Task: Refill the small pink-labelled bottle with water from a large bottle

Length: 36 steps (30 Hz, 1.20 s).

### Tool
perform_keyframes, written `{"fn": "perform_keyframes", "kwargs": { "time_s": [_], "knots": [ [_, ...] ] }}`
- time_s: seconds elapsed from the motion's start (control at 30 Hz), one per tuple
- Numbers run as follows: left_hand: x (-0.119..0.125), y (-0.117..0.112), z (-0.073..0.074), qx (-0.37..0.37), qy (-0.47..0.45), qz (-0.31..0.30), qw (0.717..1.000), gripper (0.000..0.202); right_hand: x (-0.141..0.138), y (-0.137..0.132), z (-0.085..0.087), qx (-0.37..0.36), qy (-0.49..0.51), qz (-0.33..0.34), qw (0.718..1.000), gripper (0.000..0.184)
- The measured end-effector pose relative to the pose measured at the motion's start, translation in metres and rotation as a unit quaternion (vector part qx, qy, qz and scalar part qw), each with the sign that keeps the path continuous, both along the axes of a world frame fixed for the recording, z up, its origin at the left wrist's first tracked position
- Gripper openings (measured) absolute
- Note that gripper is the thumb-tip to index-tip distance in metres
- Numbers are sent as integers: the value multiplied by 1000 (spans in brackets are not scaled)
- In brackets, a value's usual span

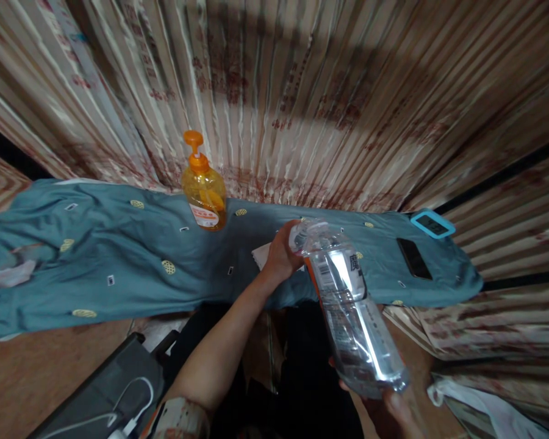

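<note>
A large clear plastic bottle lies tilted across my two hands, its neck up and to the left. My left hand is closed around the neck and cap end. Beneath the base, my right hand supports the bottle with its thumb and fingers pressed to it. The bottle carries a label with a barcode and an orange edge. A white cloth or tissue lies on the table, partly hidden behind my left hand. To the left stands an upright yellow pump bottle with an orange pump top.
A blue-green patterned cloth covers the long narrow table. At its right end lie a dark phone and a blue-framed digital clock. Pleated curtains hang behind. A grey case with a white cable sits lower left; a white bag lower right.
</note>
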<state>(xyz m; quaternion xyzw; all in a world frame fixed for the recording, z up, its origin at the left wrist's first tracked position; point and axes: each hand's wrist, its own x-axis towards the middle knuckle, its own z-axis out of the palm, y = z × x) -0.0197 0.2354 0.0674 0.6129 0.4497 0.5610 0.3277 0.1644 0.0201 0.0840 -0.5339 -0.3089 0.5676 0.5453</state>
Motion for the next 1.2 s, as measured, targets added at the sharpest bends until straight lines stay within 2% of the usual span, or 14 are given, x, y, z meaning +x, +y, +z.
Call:
{"fn": "perform_keyframes", "kwargs": {
  "time_s": [0.17, 0.37, 0.57, 0.7, 0.97, 1.2],
  "knots": [
    [0, 0, 0, -6, 0, 3, 1000, 67, -8, 1, 7, -19, 36, -11, 999, 61],
    [0, 0, -1, -2, 4, 4, 1000, 67, -6, -1, 4, -14, 38, -13, 999, 59],
    [1, 1, -3, 5, -4, 3, 1000, 68, -5, 0, 2, -26, 28, -20, 999, 69],
    [0, 0, -1, 6, -6, -3, 1000, 68, -2, -1, 1, -23, 38, -30, 999, 61],
    [2, 3, -6, 10, -9, 2, 1000, 70, -5, 2, 3, 5, 32, 9, 999, 47],
    [1, 1, -4, 5, -11, -2, 1000, 70, -9, 5, 15, -10, 36, 6, 999, 53]
  ]
}}
